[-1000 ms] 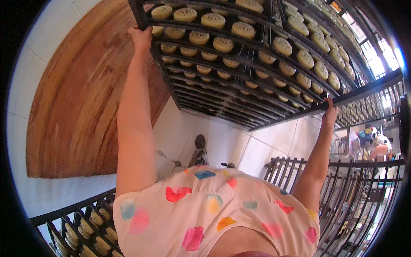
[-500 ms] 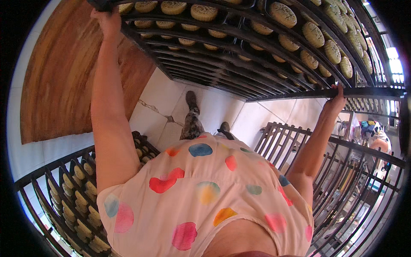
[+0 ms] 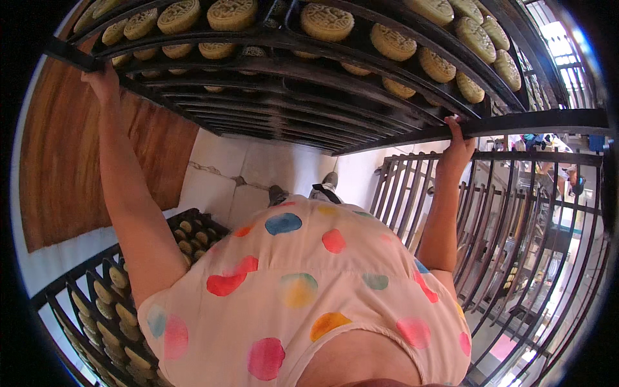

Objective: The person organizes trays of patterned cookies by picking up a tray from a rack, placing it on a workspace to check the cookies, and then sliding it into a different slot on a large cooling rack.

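In front of me stands a tall dark metal tray rack [image 3: 541, 122], its shelves holding trays of round pale mooncakes [image 3: 327, 22] with patterned tops. At the far left, my left hand [image 3: 103, 82] is closed round the rack's left upright. My right hand [image 3: 456, 151] grips the right upright, with its fingertips showing over the edge. Both arms are stretched forward and spread wide. The lower shelves look dark, and what they hold cannot be made out.
A brown wooden panel [image 3: 71, 168] stands at the left wall. Behind my left arm is another rack [image 3: 77, 284] loaded with mooncakes. A slatted dark rack [image 3: 503, 213] stands at the right, with cluttered goods beyond it. Pale cracked floor tiles [image 3: 258, 161] lie around my feet.
My feet have shifted: the foot that was forward now shows nearer my body and the other has come out farther. The gripped rack fills more of the upper view, and both hands appear farther left.
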The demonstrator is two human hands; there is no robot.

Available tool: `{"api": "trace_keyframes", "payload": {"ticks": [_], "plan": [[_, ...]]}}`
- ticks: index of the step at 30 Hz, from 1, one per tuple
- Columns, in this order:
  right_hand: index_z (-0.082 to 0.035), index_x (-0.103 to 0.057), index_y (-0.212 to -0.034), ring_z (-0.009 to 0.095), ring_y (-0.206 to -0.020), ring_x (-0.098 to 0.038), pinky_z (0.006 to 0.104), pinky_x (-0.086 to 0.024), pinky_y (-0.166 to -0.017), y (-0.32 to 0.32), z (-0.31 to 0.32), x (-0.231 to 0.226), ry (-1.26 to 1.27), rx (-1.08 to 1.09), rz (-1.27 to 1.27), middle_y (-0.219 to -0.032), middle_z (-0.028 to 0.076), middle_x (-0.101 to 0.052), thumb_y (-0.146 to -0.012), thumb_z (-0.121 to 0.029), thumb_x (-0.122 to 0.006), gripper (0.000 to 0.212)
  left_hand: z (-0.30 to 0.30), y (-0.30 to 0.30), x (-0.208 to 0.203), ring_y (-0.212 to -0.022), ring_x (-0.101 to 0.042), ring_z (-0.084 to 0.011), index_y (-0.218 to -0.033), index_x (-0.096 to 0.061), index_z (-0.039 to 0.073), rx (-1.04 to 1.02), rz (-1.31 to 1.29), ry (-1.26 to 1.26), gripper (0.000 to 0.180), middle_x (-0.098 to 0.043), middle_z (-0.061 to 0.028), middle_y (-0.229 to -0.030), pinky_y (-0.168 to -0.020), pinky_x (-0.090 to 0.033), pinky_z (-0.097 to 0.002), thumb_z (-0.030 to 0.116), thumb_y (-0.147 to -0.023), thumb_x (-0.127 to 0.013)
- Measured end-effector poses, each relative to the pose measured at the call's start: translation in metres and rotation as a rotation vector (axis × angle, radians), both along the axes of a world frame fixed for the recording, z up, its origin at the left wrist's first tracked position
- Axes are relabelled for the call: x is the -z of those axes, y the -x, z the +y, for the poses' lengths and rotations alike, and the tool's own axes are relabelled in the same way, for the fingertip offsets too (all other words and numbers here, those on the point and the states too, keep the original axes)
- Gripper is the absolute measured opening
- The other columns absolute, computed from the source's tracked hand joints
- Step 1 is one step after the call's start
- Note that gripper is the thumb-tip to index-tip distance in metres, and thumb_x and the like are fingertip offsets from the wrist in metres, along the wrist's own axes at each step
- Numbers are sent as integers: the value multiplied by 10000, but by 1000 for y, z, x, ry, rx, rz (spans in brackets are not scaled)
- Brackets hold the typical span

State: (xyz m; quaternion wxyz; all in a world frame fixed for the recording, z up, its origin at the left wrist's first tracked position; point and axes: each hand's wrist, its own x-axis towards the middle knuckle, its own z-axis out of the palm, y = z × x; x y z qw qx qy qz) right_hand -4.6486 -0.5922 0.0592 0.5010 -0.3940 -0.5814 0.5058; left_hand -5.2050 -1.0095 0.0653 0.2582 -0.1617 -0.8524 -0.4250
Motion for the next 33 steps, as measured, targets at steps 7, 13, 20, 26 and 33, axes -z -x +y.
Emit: {"api": "trace_keyframes", "payload": {"ticks": [7, 13, 20, 26, 33], "plan": [[-24, -618, -1035, 112, -945, -552, 263, -389, -888, -31, -10, -23, -98, -274, -267, -1001, 44, -648, -825, -80, -664, 222, 42, -65, 45, -916, -587, -365, -1180, -460, -61, -397, -144, 109, 440, -579, -237, -1062, -803, -476, -431, 133, -824, -631], [-26, -614, -1060, 138, -963, -561, 294, -426, -859, -52, 12, -39, -163, -716, -242, -1042, 78, -650, -806, -23, -634, 255, 122, -233, 119, -1021, -544, -314, -1069, -539, -92, -266, -45, -390, 316, -558, -214, -1126, -877, -421, -405, 88, -820, -615], [-33, -585, -1064, 302, -988, -599, 370, -437, -869, -58, 33, -59, -697, -1030, -356, -1116, 104, -637, -812, -67, -647, 261, 232, -428, 36, -960, -524, -187, -1119, -515, 9, -38, -75, -488, 249, -534, -98, -1038, -876, -419, -298, 24, -872, -535], [-30, -600, -991, 268, -817, -631, 343, -481, -691, -61, 17, -61, -856, -937, -329, -1102, 75, -647, -798, -125, -680, 230, 254, -527, -45, -938, -540, -285, -1039, -555, 13, 313, 95, -357, 269, -562, -143, -995, -843, -421, -349, 45, -778, -610], [-29, -606, -964, 272, -732, -632, 342, -474, -608, -76, -42, -70, -880, -959, -292, -1014, 87, -663, -775, -109, -688, 221, 217, -587, -83, -1035, -496, -305, -1162, -503, 6, 483, 165, -99, 480, -528, -152, -1155, -895, -390, -398, 163, -742, -676]]}}
